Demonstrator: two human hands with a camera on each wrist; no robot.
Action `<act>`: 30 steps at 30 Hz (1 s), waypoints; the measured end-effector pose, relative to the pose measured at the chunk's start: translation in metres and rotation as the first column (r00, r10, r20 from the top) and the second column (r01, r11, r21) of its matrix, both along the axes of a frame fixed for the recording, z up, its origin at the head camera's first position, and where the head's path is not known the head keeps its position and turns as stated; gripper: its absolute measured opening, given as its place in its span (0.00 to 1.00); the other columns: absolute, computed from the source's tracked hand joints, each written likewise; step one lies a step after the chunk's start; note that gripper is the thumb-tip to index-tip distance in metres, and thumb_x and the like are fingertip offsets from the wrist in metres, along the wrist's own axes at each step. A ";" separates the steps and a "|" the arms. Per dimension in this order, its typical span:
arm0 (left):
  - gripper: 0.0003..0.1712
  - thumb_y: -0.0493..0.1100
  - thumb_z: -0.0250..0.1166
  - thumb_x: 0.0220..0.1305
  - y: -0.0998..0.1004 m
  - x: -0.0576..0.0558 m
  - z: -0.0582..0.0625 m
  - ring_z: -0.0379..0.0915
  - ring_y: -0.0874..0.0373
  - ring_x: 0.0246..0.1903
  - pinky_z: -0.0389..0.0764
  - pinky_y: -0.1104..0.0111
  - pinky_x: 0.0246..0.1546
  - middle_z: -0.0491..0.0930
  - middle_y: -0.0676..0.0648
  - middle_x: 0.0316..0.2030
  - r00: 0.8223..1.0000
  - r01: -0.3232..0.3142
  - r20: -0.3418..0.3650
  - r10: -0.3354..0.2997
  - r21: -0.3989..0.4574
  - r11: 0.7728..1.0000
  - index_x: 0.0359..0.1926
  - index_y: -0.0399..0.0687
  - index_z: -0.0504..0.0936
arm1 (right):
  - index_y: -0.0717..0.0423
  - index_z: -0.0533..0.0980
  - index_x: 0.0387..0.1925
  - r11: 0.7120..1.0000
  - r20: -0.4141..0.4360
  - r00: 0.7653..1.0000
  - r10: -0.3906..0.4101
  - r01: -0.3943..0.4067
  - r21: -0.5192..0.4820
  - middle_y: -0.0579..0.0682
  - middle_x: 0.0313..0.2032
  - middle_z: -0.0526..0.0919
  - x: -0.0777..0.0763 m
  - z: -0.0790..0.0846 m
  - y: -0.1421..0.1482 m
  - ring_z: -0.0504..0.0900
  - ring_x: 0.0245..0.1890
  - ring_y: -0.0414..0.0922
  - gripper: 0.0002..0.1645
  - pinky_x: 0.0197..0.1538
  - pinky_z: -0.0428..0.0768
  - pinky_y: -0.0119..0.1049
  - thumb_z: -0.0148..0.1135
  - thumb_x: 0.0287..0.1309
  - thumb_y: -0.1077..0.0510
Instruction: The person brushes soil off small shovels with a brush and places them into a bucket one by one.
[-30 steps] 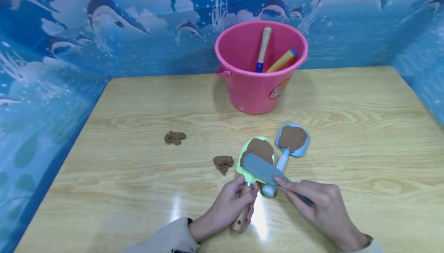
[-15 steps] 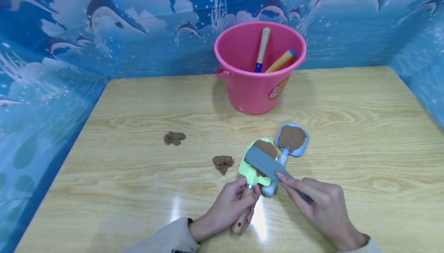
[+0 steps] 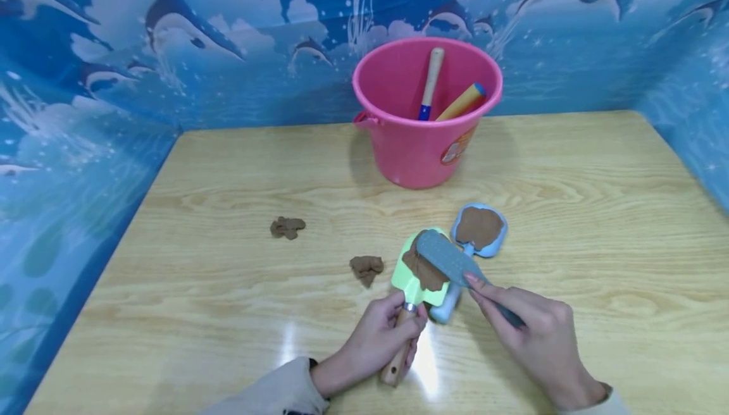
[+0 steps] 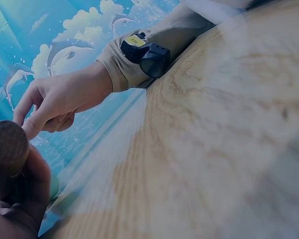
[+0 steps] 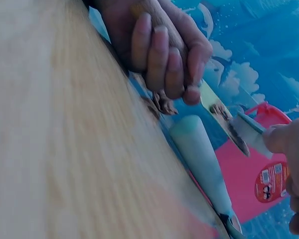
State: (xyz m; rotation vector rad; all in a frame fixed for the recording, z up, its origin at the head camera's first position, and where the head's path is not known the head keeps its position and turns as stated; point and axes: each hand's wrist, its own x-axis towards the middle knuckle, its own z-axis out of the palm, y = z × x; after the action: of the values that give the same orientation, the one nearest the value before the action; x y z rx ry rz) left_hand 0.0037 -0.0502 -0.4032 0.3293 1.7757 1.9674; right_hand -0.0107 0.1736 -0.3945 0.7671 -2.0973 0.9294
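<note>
My left hand (image 3: 378,334) grips the wooden handle of a light green toy shovel (image 3: 400,278), its blade pointing away from me. A layer of brown clay (image 3: 420,271) covers much of that blade. In my right hand (image 3: 534,333) is a flat grey-blue spatula (image 3: 444,257), forefinger along it, its broad end lying over the clay's upper right part. The right wrist view shows the spatula's edge (image 5: 249,122) against the clay on the shovel. Just right lies a blue toy shovel (image 3: 448,303), also bearing brown clay (image 3: 479,226); the green blade hides part of its handle.
A pink bucket (image 3: 418,159) stands at the back, with a white-and-blue handle (image 3: 433,80) and a yellow handle (image 3: 462,102) inside. Two small clay lumps lie left of the shovels, a near one (image 3: 366,268) and a farther one (image 3: 287,227). A dolphin-print backdrop (image 3: 256,42) borders the table.
The spatula has slid across the clay toward the upper right, baring clay lower on the green blade. The green shovel has shifted slightly right. The blue shovel and bucket stay put.
</note>
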 end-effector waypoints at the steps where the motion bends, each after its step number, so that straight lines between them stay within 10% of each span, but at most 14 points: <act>1: 0.12 0.37 0.55 0.67 0.000 0.000 0.000 0.70 0.66 0.13 0.76 0.76 0.12 0.72 0.44 0.19 1.000 -0.002 0.003 0.002 -0.001 1.000 0.41 0.27 0.72 | 0.63 0.85 0.29 1.000 0.002 1.000 0.000 0.000 -0.017 0.52 0.26 0.87 0.000 0.000 0.001 0.84 0.23 0.34 0.23 0.27 0.78 0.16 0.58 0.65 0.47; 8: 0.13 0.38 0.55 0.68 0.000 -0.001 0.000 0.70 0.66 0.13 0.77 0.73 0.11 0.72 0.31 0.20 1.000 0.010 -0.022 -0.011 -0.017 1.000 0.40 0.27 0.71 | 0.62 0.85 0.34 0.982 -0.010 0.983 0.181 -0.181 -0.047 0.41 0.14 0.77 0.001 0.000 -0.005 0.58 0.13 0.23 0.17 0.17 0.56 0.08 0.60 0.64 0.51; 18: 0.10 0.37 0.54 0.66 0.000 0.001 0.002 0.69 0.65 0.13 0.76 0.77 0.13 0.72 0.47 0.19 0.999 -0.015 0.034 0.016 -0.022 1.000 0.38 0.29 0.72 | 0.65 0.84 0.27 0.996 -0.021 0.999 0.027 -0.029 -0.085 0.54 0.30 0.87 -0.002 0.001 -0.002 0.83 0.24 0.31 0.22 0.29 0.77 0.13 0.60 0.63 0.49; 23: 0.10 0.36 0.53 0.67 -0.001 0.000 0.001 0.70 0.65 0.14 0.77 0.75 0.13 0.72 0.39 0.21 1.000 0.010 0.015 -0.010 -0.031 0.999 0.41 0.29 0.73 | 0.61 0.85 0.32 0.982 -0.009 0.983 0.184 -0.184 -0.032 0.41 0.14 0.76 0.001 0.000 -0.007 0.57 0.13 0.23 0.18 0.18 0.55 0.08 0.59 0.64 0.51; 30: 0.11 0.37 0.55 0.67 -0.001 0.000 0.003 0.70 0.65 0.14 0.76 0.77 0.14 0.72 0.47 0.21 0.999 -0.003 0.040 0.004 -0.034 0.999 0.41 0.30 0.73 | 0.60 0.86 0.30 0.998 0.003 1.000 -0.005 0.005 0.061 0.46 0.18 0.84 0.002 0.001 -0.005 0.70 0.11 0.28 0.25 0.15 0.65 0.13 0.54 0.67 0.46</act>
State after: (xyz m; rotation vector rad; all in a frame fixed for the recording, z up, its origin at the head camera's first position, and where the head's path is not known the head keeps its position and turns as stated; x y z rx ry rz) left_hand 0.0040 -0.0515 -0.4006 0.2741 1.7837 1.9306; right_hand -0.0090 0.1690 -0.3937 0.7920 -2.1373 0.8683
